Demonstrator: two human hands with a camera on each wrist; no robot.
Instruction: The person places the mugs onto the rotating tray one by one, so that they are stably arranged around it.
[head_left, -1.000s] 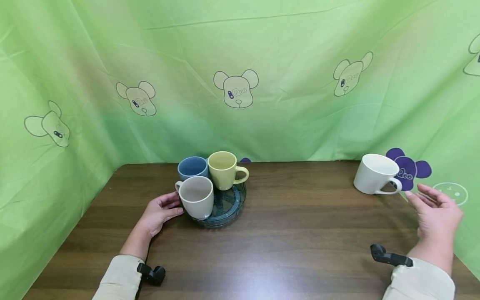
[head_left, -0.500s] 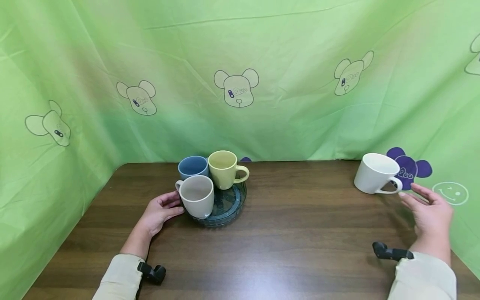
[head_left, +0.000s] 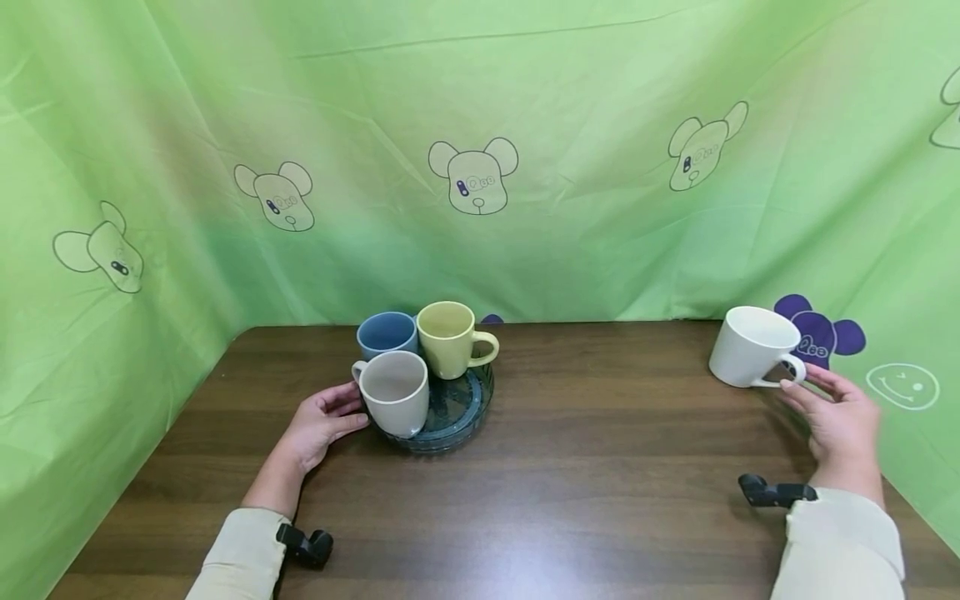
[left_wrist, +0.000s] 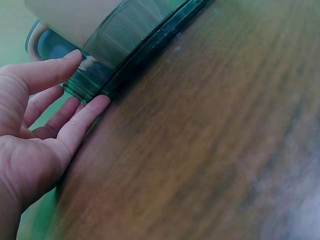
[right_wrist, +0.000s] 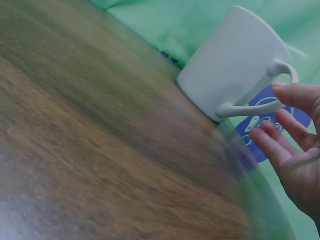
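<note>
My left hand (head_left: 318, 425) is beside a round dark glass dish (head_left: 453, 437), its fingers touching the dish's rim in the left wrist view. A pale grey mug (head_left: 393, 396), a blue mug (head_left: 384, 333) and a yellow mug (head_left: 446, 337) stand upright in the dish. At the right, a white mug (head_left: 750, 346) stands on the table, its handle (right_wrist: 250, 110) turned toward my right hand (head_left: 843, 421). In the right wrist view, one fingertip meets the handle while the other fingers are spread below it, not closed around it.
The brown wooden table (head_left: 570, 450) lies between the dish and the white mug. Green printed cloth (head_left: 570, 250) hangs behind and along both sides. A black wrist-camera mount (head_left: 303, 546) sticks out from the left sleeve, and another mount (head_left: 776, 492) from the right.
My right hand has moved left, from beside the white mug up to its handle. The left hand, the dish and all the mugs have stayed in place.
</note>
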